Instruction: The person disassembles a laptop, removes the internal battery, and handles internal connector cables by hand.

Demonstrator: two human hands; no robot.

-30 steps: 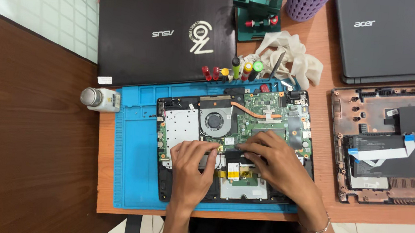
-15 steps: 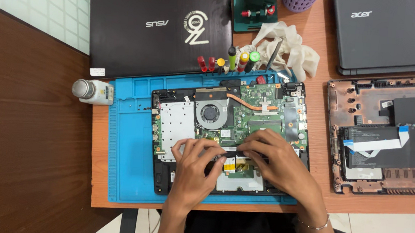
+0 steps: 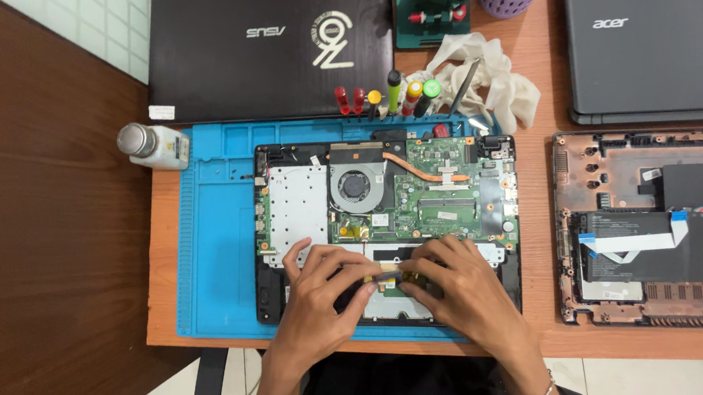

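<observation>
An opened laptop base (image 3: 300, 210) lies on a blue repair mat (image 3: 215, 237), showing a green circuit board (image 3: 443, 196), a round fan (image 3: 357, 185) and a copper heat pipe. My left hand (image 3: 318, 299) and my right hand (image 3: 457, 289) rest over the lower middle of the base. Their fingertips meet on a small yellowish flat part (image 3: 392, 272) near the touchpad area. Both hands pinch at it, and the part itself is mostly hidden by my fingers.
Several screwdrivers (image 3: 393, 92) stand along the mat's far edge. A closed black laptop (image 3: 263, 40) lies behind, a white cloth (image 3: 494, 79) beside it. A small white bottle (image 3: 155, 147) lies at the left. Another dismantled laptop shell (image 3: 649, 238) and a grey laptop (image 3: 664, 55) are at right.
The view has shifted slightly, so the desk sits a little lower and further left in the frame. My hands stay on the same spot of the laptop base, fingers closer together.
</observation>
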